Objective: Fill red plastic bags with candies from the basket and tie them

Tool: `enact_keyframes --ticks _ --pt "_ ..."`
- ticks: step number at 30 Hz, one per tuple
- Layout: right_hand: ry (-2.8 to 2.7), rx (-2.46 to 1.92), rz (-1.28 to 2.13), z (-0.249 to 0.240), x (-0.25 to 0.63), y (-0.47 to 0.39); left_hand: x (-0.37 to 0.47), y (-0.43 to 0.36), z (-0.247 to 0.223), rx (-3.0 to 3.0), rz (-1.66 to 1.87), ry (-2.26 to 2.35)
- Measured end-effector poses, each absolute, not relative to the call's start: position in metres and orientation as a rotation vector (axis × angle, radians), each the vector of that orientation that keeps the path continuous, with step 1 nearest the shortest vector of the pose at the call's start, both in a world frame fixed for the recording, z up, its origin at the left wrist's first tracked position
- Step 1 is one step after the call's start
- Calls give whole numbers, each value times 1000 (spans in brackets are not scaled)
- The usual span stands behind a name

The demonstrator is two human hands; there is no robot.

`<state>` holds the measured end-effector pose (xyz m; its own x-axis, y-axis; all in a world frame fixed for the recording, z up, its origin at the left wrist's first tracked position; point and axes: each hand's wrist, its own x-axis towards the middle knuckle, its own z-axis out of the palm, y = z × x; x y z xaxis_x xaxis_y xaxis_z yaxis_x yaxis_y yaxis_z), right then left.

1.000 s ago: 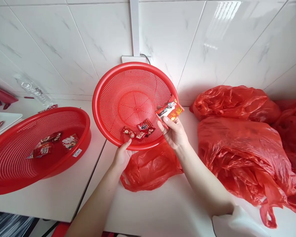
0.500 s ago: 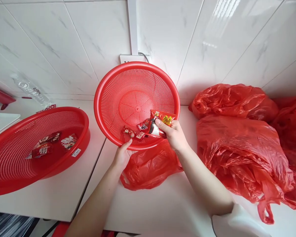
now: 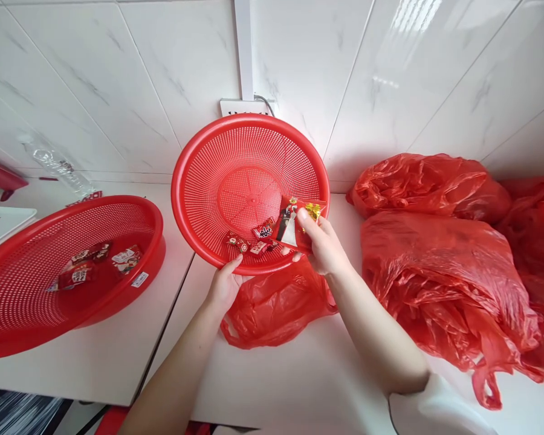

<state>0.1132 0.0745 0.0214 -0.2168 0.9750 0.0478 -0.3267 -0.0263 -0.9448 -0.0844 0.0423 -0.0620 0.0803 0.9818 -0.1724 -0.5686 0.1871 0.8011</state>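
Left hand (image 3: 225,285) grips round red plastic basket (image 3: 254,148), likely steadying its tilt; right hand (image 3: 325,246) pinches glossy red packet (image 3: 290,228) over it

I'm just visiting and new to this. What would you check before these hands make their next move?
1. Left hand on the near rim of the middle basket: ok, thumb over the edge.
2. Right hand holding the shiny red packet: ok.
3. Small packets inside that basket: ok, gathered toward its near side.
4. Middle basket level: not ok, tilted toward the person.
5. Basket's far side supported: cannot tell, hidden from view.
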Motion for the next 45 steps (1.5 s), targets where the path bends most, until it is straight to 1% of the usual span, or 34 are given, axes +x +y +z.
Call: enact_keyframes --ticks 4,10,13,15,17,21,23,24,26,27,30,33,36,41,45 --pt "-1011 -875 1592 15 112 79 -84 41 -61 662 1266 819" --pt "-1010 -868 1518 10 114 81 -85 41 -63 637 1270 843" --pt "-1203 -937 1542 12 121 78 -87 43 -64 617 1277 835" --pt "-1482 -968 1580 14 127 76 -89 43 -65 602 1268 830" --pt "-1829 -954 1549 15 130 74 -89 44 -66 596 1253 820" --pt "-2377 -1011 1353 8 130 73 -89 44 -65 612 1264 804" --pt "-2579 -1169 1214 4 127 74 -89 45 -64 622 1294 818" --pt "-2629 -1281 1092 2 126 75 -89 45 -64 631 1311 823" --pt "-2578 -1495 802 0 123 76 -88 44 -63 660 1336 823" --pt "-2502 -1531 683 -1 122 77 -87 43 -62 675 1338 819" --pt "-2295 -1339 555 -8 117 81 -80 38 -61 699 1313 795" --pt "-2342 -1026 580 -19 111 86 -71 31 -62 686 1285 759" --pt "-2497 -855 702 -24 111 86 -66 28 -64 685 1281 750" --pt "-2537 -718 934 -14 121 82 -72 32 -68 694 1247 736" --pt "-2313 -857 1059 -12 125 88 -77 36 -68 661 1232 754"
